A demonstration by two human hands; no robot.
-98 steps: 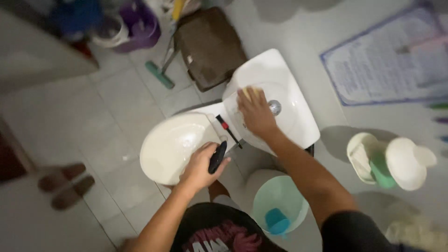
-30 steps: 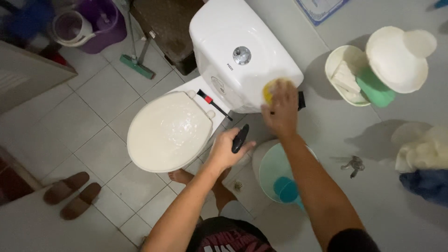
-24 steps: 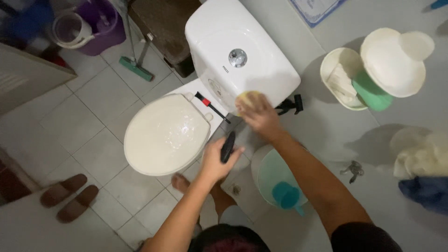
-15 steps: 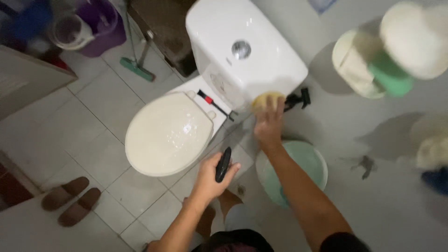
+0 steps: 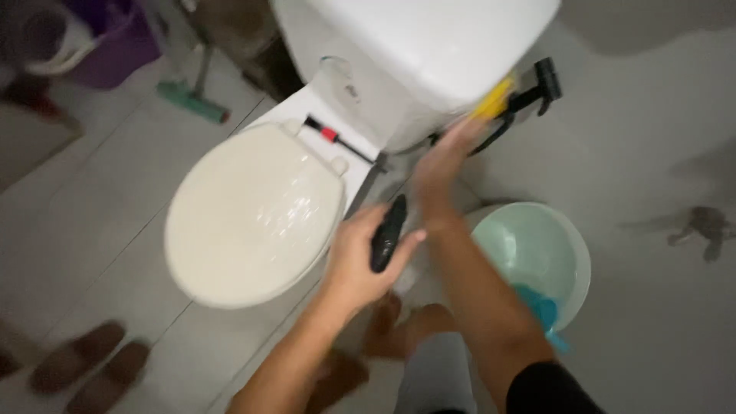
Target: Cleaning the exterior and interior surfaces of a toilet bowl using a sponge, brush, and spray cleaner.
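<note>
**Sponge at the tank's lower corner, right hand just below it**

The right hand (image 5: 443, 165) reaches up and away from the body, its fingers pressing a yellow sponge (image 5: 493, 98) against the lower right edge of the white toilet tank (image 5: 429, 46). The sponge lies just beyond the fingertips, tilted along the tank edge. The left hand (image 5: 360, 257) is farther from the tank, clenched around a black handle (image 5: 388, 231) that points up toward the closed toilet lid (image 5: 253, 215). A pale green bucket (image 5: 571, 257) stands on the floor beside the right forearm.
</note>
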